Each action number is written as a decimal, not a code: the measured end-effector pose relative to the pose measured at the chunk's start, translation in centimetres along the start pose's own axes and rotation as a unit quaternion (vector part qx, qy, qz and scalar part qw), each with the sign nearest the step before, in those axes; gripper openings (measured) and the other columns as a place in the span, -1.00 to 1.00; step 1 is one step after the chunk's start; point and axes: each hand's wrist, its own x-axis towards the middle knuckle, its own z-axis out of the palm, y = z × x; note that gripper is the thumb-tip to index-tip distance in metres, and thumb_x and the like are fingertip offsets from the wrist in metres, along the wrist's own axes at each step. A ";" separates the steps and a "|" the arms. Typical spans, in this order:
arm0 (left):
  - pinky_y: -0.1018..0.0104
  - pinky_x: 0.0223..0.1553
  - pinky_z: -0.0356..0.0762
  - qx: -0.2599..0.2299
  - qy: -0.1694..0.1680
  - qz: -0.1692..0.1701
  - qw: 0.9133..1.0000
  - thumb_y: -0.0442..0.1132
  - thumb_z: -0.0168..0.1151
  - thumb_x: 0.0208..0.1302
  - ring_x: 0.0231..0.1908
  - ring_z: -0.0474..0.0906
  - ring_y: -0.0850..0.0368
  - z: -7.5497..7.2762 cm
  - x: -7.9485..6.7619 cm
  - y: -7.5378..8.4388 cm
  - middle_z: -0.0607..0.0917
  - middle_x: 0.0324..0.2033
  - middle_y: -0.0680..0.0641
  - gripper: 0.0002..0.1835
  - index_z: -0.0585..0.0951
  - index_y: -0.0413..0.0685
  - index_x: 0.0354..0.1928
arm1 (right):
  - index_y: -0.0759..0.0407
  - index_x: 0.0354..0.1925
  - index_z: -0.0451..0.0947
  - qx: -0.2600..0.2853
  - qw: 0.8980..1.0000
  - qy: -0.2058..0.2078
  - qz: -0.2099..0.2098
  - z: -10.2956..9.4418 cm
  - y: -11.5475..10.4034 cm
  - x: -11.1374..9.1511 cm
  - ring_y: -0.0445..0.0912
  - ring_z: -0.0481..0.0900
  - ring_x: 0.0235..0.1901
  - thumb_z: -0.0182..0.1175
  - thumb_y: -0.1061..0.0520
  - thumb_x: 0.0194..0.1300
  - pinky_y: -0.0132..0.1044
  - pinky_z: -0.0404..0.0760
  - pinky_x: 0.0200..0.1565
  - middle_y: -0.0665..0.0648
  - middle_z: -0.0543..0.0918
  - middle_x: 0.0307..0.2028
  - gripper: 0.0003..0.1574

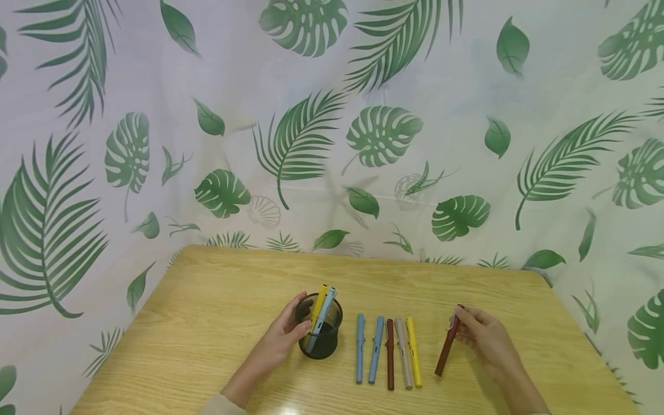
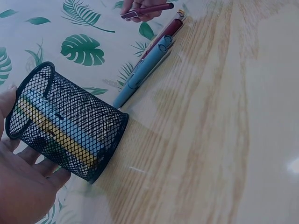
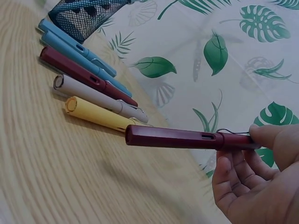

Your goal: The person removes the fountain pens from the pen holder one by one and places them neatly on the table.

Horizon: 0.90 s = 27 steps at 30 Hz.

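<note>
My left hand (image 1: 280, 337) holds a black mesh pen cup (image 1: 324, 347) at its left side, thumb at the rim and fingers around the wall. Inside the cup lean a yellow pen (image 1: 318, 306) and a light blue pen (image 1: 328, 302). Off to the right, my right hand (image 1: 486, 341) pinches a dark red pen (image 1: 447, 350) near its clip end. That pen slants with its other end pointing down and left. In the right wrist view, the held pen (image 3: 173, 137) appears above the wood, with a shadow below it.
Between the hands, pens lie side by side on the wooden table (image 1: 223, 300): two blue pens (image 1: 360, 349), another dark red pen (image 1: 390, 357), a grey pen (image 1: 403, 354) and a yellow pen (image 1: 414, 353). A leaf-printed cloth (image 1: 321, 75) hangs behind the table.
</note>
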 end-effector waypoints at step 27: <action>-0.09 0.51 0.00 -0.002 0.003 0.010 1.000 -0.26 0.07 0.61 0.58 -0.06 -0.16 0.1 0.1 -0.1 0.07 0.60 -0.23 -0.26 -0.02 -0.04 0.66 | 0.49 0.31 0.40 -0.142 0.989 0.023 0.013 2.4 2.5 1.1 -0.15 0.56 -0.36 0.17 -0.03 0.58 -0.36 0.63 -0.34 0.06 0.62 -0.26 -0.34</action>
